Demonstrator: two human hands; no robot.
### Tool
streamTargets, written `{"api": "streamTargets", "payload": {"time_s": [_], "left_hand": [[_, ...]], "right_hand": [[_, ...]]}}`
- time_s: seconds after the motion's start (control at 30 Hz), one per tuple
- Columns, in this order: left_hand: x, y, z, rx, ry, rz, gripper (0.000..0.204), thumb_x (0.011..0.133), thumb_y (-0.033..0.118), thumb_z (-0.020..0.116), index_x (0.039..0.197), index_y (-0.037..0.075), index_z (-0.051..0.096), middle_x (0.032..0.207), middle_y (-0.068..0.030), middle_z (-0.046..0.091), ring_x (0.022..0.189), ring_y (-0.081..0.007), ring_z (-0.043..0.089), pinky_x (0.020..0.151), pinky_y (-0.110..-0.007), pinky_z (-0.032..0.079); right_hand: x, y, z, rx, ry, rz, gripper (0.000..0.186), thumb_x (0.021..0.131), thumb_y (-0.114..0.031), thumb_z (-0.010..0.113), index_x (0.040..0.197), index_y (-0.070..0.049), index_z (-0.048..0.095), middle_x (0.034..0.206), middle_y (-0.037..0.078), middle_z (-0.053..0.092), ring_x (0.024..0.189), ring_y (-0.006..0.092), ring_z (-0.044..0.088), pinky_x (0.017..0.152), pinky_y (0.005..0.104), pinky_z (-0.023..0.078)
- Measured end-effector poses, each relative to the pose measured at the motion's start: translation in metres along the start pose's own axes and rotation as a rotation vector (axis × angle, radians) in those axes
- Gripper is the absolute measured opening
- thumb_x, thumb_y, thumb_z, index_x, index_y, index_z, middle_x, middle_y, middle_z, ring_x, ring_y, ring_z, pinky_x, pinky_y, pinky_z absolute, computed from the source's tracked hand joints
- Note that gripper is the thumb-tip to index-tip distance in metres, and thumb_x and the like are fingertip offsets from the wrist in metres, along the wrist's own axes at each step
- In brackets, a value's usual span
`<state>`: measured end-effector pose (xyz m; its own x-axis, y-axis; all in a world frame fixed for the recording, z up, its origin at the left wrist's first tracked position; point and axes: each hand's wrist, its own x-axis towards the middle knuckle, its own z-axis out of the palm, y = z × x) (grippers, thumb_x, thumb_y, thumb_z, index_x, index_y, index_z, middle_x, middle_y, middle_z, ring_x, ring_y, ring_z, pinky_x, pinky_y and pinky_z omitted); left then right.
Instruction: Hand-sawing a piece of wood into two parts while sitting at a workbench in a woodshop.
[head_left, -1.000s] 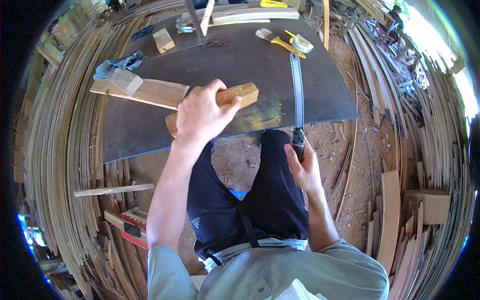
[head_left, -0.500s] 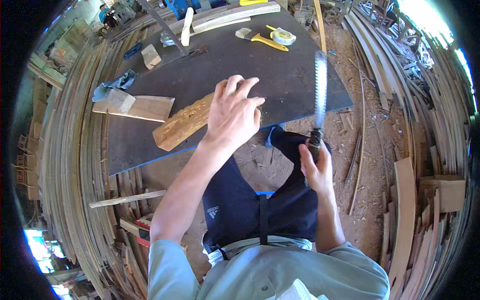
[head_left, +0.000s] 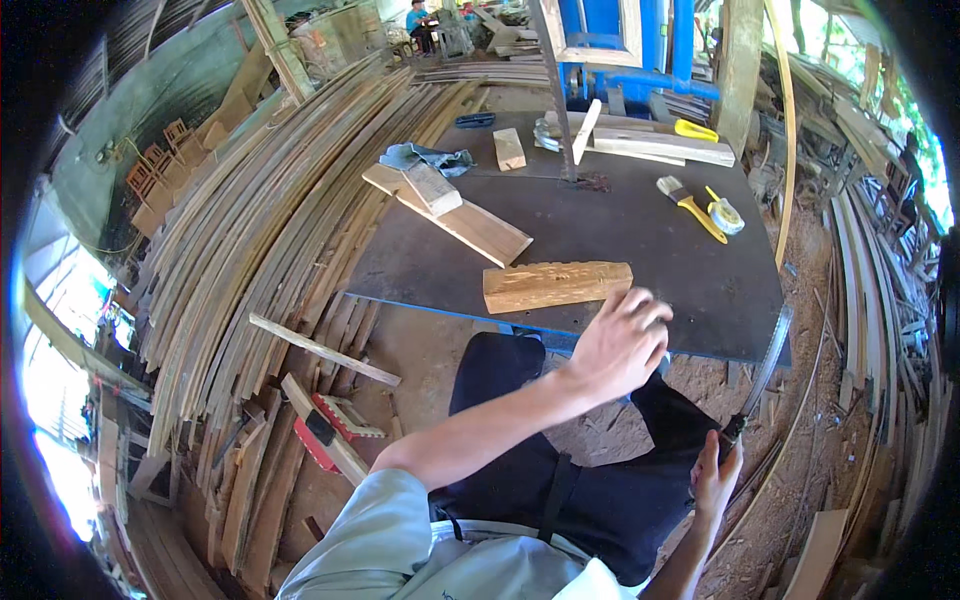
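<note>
My right hand (head_left: 712,472) is closed round the black handle of a hand saw (head_left: 770,365). Its toothed blade points up and away, just off the table's right front corner. Loosely bent, with nothing seen in its fingers, my left hand (head_left: 622,345) hovers by the right end of a wooden block (head_left: 555,286); its fingertips are slightly blurred. This block lies near the front edge of the dark table (head_left: 430,270), its far upper edge rough and notched. Whether my left hand touches it I cannot tell.
On the table lie a board (head_left: 490,232) with a small block (head_left: 435,188) on it, a blue cloth (head_left: 425,157), a paintbrush (head_left: 690,208) and a yellow-white roll (head_left: 726,216). A metal bar (head_left: 560,100) stands upright. Long planks (head_left: 300,190) line the left.
My view has swung left and up, shifting the table rightward in the picture. My left hand has come off the block's top to its right end. The saw has tilted to the right.
</note>
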<state>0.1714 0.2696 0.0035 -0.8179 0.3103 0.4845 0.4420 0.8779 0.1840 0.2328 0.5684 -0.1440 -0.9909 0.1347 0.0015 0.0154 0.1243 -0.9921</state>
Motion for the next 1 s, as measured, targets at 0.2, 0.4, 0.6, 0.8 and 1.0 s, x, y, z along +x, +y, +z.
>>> {"api": "streamTargets", "payload": {"time_s": [0.2,0.4,0.6,0.8,1.0], "left_hand": [[-0.033,-0.02,-0.031,-0.133,0.012,-0.019,0.029,0.093,0.037,0.083,0.078,0.015,0.072,0.131,-0.0059,0.071,0.13,-0.0265,0.059,0.117,-0.051,0.047],[-0.02,-0.088,-0.062,-0.011,0.141,-0.092,0.036,0.096,0.044,0.082,0.107,0.011,0.074,0.129,-0.0102,0.072,0.123,-0.0302,0.064,0.11,-0.048,0.052],[-0.027,-0.128,-0.074,-0.06,-0.147,-0.313,0.066,0.095,0.063,0.074,0.136,0.011,0.07,0.124,-0.0181,0.077,0.114,-0.0364,0.075,0.096,-0.048,0.061],[-0.015,-0.124,-0.064,-0.009,-0.167,-0.32,0.054,0.101,0.058,0.069,0.132,0.014,0.072,0.116,-0.0144,0.08,0.105,-0.0367,0.078,0.089,-0.049,0.062],[-0.015,-0.118,-0.059,-0.02,-0.15,-0.365,0.06,0.098,0.064,0.07,0.13,0.013,0.075,0.106,-0.0181,0.081,0.101,-0.0397,0.078,0.088,-0.049,0.062]], "right_hand": [[-0.005,-0.019,0.044,0.024,-0.101,-0.087,0.025,0.111,-0.029,0.068,0.098,-0.01,0.056,0.064,-0.004,0.047,0.044,0.0048,0.039,0.039,0.0251,0.029],[-0.024,-0.049,0.062,-0.092,-0.139,0.017,0.021,0.11,-0.023,0.067,0.104,-0.004,0.062,0.075,-0.003,0.052,0.062,0.0069,0.047,0.054,0.0292,0.036],[-0.017,-0.125,0.123,-0.342,-0.253,-0.107,0.022,0.109,-0.014,0.062,0.12,0.004,0.066,0.08,0.022,0.066,0.069,0.026,0.064,0.067,0.0401,0.051],[0.002,-0.137,0.185,-0.659,-0.197,-0.53,0.033,0.11,-0.028,0.062,0.109,0.005,0.061,0.057,0.023,0.062,0.053,0.0433,0.067,0.049,0.0522,0.051],[0.017,-0.138,0.214,-0.78,-0.154,-0.525,0.031,0.111,-0.03,0.06,0.103,0.0,0.06,0.055,0.019,0.062,0.049,0.0411,0.066,0.046,0.0507,0.052]]}}
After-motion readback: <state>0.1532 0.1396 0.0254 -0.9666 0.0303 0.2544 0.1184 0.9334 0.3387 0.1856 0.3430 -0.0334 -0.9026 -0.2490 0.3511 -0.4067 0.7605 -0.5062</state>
